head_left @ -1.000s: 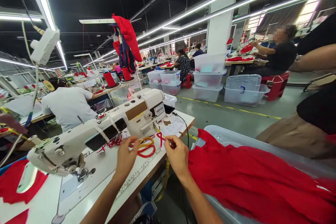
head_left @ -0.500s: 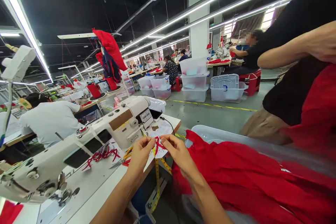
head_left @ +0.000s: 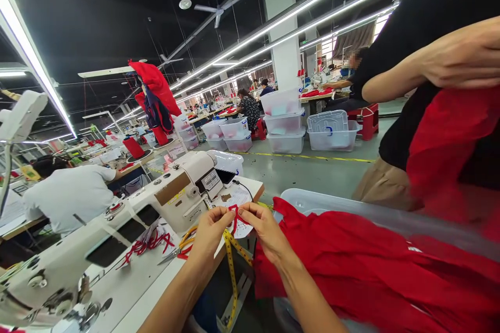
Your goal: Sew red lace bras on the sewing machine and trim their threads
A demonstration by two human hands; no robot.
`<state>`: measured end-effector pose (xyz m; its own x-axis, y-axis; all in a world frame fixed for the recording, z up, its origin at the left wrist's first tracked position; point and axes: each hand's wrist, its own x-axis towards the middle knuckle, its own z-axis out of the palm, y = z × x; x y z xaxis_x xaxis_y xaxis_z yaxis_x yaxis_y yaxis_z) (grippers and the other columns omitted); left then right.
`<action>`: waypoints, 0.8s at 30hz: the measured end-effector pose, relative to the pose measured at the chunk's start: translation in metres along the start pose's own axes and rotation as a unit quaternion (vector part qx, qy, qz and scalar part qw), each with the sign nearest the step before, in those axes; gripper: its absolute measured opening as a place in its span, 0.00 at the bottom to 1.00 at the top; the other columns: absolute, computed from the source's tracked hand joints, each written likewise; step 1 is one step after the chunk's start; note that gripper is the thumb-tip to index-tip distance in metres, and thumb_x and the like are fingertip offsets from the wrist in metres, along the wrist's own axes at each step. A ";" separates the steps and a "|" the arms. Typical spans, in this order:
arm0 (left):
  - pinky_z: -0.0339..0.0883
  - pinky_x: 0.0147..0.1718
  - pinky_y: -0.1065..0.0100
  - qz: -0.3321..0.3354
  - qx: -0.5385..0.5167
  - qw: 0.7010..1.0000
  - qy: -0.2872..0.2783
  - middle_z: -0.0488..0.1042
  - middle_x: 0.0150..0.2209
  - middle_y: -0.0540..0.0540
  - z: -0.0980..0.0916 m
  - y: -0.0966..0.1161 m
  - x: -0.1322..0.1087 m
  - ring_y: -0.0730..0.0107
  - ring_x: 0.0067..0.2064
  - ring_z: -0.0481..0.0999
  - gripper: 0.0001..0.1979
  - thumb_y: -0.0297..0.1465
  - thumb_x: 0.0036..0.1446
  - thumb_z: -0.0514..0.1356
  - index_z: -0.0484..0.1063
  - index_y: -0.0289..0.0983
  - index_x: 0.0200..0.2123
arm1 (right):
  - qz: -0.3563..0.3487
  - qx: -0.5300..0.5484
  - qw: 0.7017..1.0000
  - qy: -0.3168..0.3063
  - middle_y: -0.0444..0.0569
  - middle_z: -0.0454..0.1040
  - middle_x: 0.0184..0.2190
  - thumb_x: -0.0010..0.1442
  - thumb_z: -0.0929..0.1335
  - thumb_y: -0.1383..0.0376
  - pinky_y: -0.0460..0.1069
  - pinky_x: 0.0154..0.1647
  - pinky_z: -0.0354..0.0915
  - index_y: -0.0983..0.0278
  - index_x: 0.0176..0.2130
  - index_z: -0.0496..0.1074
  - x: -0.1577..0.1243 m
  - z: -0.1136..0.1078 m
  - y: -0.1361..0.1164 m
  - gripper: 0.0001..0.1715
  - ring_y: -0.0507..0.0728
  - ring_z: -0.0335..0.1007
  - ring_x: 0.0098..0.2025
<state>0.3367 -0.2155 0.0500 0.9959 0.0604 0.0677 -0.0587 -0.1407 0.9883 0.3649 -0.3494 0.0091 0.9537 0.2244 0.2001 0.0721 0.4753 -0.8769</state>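
Observation:
Close together above the table's front edge, my left hand and my right hand each pinch a narrow red fabric strip between thumb and fingertips. A small white printed piece shows just below and behind the strip; whether it is joined to it I cannot tell. On the table left of my left hand lie orange-handled scissors and a bunch of similar red strips with white pieces. A yellow measuring tape hangs down below my hands.
A white sewing machine stands along the table at left. To my right, red fabric fills a clear plastic bin. Beside it a person in black holds red cloth. Stacked clear boxes stand farther back.
The view has shifted slightly. My hands stay pinched on the strip, whose shape between the fingers has changed. The person at right has raised the hand holding the red cloth.

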 end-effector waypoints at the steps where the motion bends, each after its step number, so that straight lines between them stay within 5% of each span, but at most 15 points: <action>1: 0.61 0.34 0.69 -0.002 -0.004 1.000 0.000 0.72 0.26 0.48 0.000 0.000 0.000 0.69 0.31 0.68 0.20 0.47 0.47 0.68 0.72 0.35 0.27 | 0.002 0.003 1.000 -0.002 0.42 0.68 0.24 0.51 0.73 0.52 0.44 0.23 0.55 0.64 0.30 0.74 0.001 0.000 0.000 0.17 0.50 0.59 0.26; 24: 0.62 0.39 0.68 -0.008 -0.040 0.999 0.018 0.73 0.28 0.48 -0.003 -0.005 -0.001 0.70 0.32 0.67 0.14 0.41 0.45 0.68 0.76 0.36 0.28 | 0.022 0.047 0.999 0.002 0.42 0.70 0.21 0.48 0.75 0.54 0.45 0.25 0.55 0.64 0.27 0.73 0.005 0.003 0.007 0.16 0.49 0.59 0.23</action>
<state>0.3357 -0.2119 0.0449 0.9937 0.0974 0.0554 -0.0498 -0.0591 0.9970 0.3698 -0.3427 0.0053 0.9565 0.2441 0.1600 0.0021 0.5424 -0.8401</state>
